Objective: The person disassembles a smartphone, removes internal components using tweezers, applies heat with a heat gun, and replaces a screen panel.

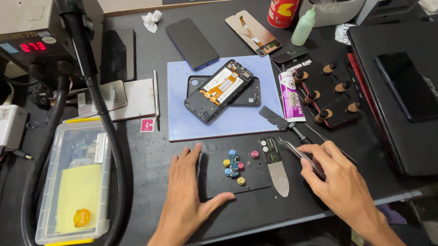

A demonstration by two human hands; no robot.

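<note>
My right hand pinches tweezers, tips aimed ten o'clock at the small board; my left hand, splayed, steadies its black pad.

Bare hands, bare forearms

No gloves, rings, watch or sleeves on the left hand or right hand; short nails, dark clothing at the lap.

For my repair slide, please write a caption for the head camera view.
Left hand steadies a black magnetic mat while right hand holds tweezers near it; opened phone waits above.
</note>
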